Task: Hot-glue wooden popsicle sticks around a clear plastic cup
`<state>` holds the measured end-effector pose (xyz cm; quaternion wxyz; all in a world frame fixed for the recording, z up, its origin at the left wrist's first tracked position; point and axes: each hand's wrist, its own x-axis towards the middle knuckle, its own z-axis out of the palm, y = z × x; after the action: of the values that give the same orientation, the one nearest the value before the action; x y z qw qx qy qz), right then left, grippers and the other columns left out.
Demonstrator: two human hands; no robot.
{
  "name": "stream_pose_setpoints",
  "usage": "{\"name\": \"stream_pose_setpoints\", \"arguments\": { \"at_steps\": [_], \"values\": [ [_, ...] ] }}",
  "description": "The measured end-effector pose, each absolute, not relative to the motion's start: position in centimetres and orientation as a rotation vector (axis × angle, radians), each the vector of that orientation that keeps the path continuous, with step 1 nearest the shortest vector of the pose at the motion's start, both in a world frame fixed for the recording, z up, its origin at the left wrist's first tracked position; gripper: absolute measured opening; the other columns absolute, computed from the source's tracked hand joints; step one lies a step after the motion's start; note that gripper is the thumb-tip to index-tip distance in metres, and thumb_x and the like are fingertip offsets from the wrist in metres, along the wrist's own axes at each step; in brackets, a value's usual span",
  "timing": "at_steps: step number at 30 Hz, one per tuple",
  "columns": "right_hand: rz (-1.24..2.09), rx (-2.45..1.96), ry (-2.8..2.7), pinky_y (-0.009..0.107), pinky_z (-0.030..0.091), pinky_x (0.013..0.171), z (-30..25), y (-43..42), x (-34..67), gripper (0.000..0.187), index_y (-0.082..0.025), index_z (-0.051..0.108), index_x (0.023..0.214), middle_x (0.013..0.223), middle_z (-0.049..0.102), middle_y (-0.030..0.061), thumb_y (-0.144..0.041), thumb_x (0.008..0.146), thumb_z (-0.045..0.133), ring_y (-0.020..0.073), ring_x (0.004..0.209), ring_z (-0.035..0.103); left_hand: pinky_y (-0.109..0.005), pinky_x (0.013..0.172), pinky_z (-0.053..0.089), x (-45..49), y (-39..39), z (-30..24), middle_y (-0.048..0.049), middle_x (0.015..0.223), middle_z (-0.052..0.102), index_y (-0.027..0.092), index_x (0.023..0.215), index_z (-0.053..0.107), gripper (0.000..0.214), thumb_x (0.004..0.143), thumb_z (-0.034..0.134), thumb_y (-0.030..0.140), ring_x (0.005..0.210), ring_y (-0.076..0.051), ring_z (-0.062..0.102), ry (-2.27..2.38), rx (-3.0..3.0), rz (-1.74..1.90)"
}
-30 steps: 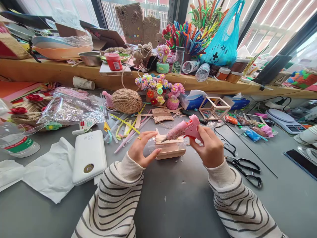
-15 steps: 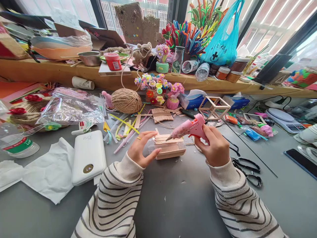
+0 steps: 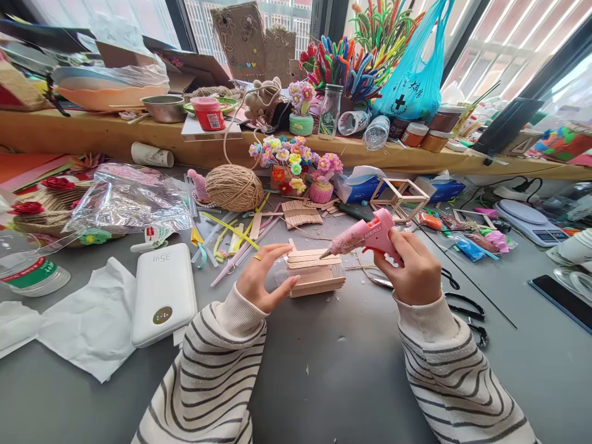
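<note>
A clear plastic container (image 3: 280,271), partly covered with flat wooden craft sticks (image 3: 319,284), lies on its side on the grey table. Around its left end are the thumb and fingers of my left hand (image 3: 263,277), steadying it. My right hand (image 3: 413,265) is wrapped round the handle of a pink hot glue gun (image 3: 363,236). The gun's nozzle points down and left, close to the upper sticks; whether it touches them I cannot tell. Between the upper and lower sticks a strip of bare plastic shows.
Scissors (image 3: 467,306) lie right of my right hand. A white power bank (image 3: 164,295) and crumpled white paper (image 3: 90,320) are at left. Behind stand a twine ball (image 3: 234,187), a stick panel (image 3: 302,214) and a wooden frame (image 3: 402,198). A phone (image 3: 562,302) rests far right.
My right hand has moved right with the glue gun, and the nozzle has shifted right along the sticks. My left hand stays at the container's left end.
</note>
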<state>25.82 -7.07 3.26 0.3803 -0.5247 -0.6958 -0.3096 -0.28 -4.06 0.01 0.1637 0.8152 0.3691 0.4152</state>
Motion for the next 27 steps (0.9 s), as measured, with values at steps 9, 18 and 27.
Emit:
{"name": "stream_pose_setpoints", "arguments": {
  "at_steps": [9, 18, 27],
  "values": [
    [-0.828, -1.353, -1.748, 0.026, 0.049, 0.055, 3.5, -7.1, 26.5, 0.023, -0.013, 0.059, 0.095, 0.075, 0.062, 0.0061, -0.020, 0.073, 0.057, 0.0160, 0.064, 0.058, -0.037, 0.092, 0.042, -0.5, -3.9, 0.0, -0.0101, 0.111, 0.055, 0.019, 0.114, 0.047, 0.042, 0.075, 0.057, 0.029, 0.107, -0.022, 0.051, 1.041, 2.365, 1.193],
    [-0.813, -1.293, -1.774, 0.025, 0.049, 0.057, 3.4, -7.0, 26.2, 0.026, -0.011, 0.058, 0.096, 0.077, 0.064, 0.0077, -0.017, 0.071, 0.059, 0.0160, 0.065, 0.059, -0.037, 0.089, 0.045, -0.4, -3.9, -0.1, -0.0102, 0.111, 0.054, 0.018, 0.114, 0.047, 0.041, 0.075, 0.056, 0.029, 0.105, -0.021, 0.051, 1.038, 2.362, 1.204],
    [-0.729, -1.305, -1.785, 0.026, 0.049, 0.059, 3.2, -7.0, 25.0, 0.025, -0.014, 0.057, 0.100, 0.078, 0.064, 0.0060, -0.017, 0.075, 0.056, 0.0159, 0.066, 0.060, -0.036, 0.089, 0.045, -0.6, -3.6, -0.1, -0.0108, 0.112, 0.054, 0.018, 0.117, 0.044, 0.045, 0.074, 0.058, 0.026, 0.106, -0.022, 0.051, 0.995, 2.462, 1.175]
  ]
}}
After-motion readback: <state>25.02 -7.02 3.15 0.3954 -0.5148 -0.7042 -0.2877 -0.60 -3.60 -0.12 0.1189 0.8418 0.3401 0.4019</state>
